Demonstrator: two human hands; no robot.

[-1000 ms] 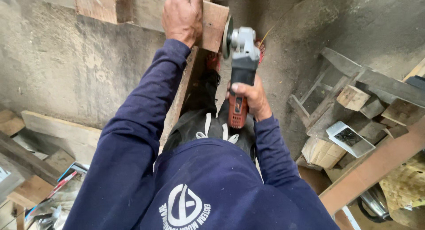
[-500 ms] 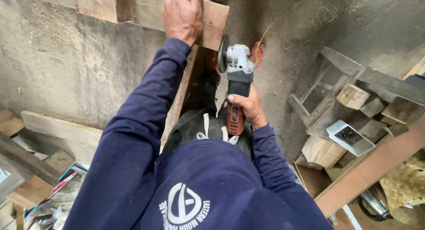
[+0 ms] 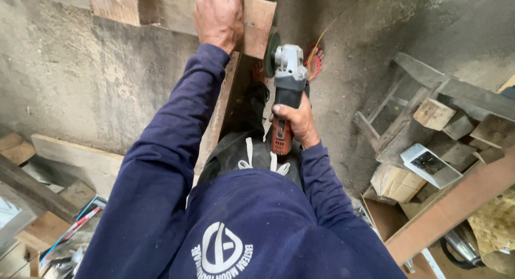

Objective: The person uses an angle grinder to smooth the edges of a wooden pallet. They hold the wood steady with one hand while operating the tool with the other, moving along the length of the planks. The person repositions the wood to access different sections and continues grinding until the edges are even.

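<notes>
Gripping a grey-and-red angle grinder with right hand, left hand clasping rough wooden plank

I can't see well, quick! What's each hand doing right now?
Left hand: closed on the end of the wooden plank.
Right hand: closed around the angle grinder.

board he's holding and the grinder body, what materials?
Board: raw unfinished wood, going by the tan grain and rough sawn face; left hand grips it. Angle grinder in right hand: head looks like bare cast metal, matte silver-grey; the rear grip looks like red-orange plastic.
</notes>
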